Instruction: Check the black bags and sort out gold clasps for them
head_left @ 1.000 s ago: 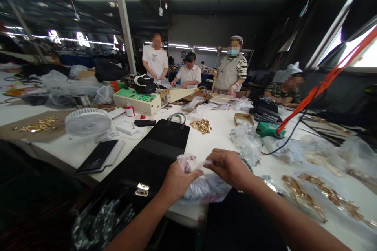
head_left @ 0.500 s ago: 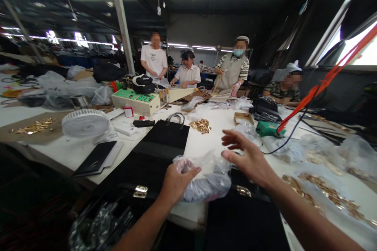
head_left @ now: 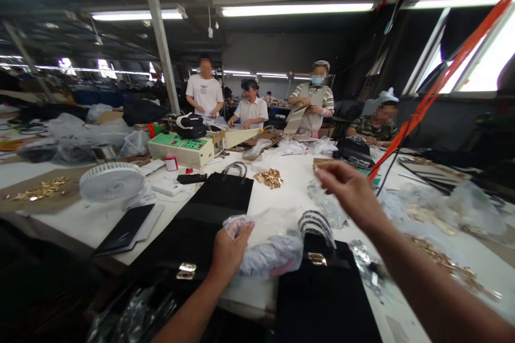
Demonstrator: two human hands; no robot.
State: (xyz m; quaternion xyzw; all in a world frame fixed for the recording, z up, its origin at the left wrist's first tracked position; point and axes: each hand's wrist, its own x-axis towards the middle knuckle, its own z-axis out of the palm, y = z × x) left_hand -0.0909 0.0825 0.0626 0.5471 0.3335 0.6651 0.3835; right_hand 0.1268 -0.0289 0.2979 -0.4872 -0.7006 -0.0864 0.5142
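Note:
My left hand (head_left: 231,246) is closed around the gathered edge of a clear plastic bag (head_left: 273,252). Pale grey and some pink contents show through its film. The bag hangs over the table's near edge, between two black handbags. My right hand (head_left: 348,187) is raised over the table, apart from the bag, with thumb and fingers drawn together; whatever they hold, if anything, is hidden. Below it stands the right black handbag (head_left: 322,289), with wrapped handles and a gold clasp (head_left: 317,259). Another black handbag (head_left: 217,198) lies to the left, and a gold clasp (head_left: 186,271) shows nearer me.
Gold metal parts (head_left: 270,178) lie heaped mid-table, with more gold parts (head_left: 450,262) at right. A white fan (head_left: 112,182), a cream machine (head_left: 183,150) and a black booklet (head_left: 124,230) are at left. An orange strap (head_left: 426,91) slants down at right. Several people work across the table.
My right hand has moved up and away from the bag, and its spread fingers have come together. My left hand still grips the bag. The view has shifted slightly.

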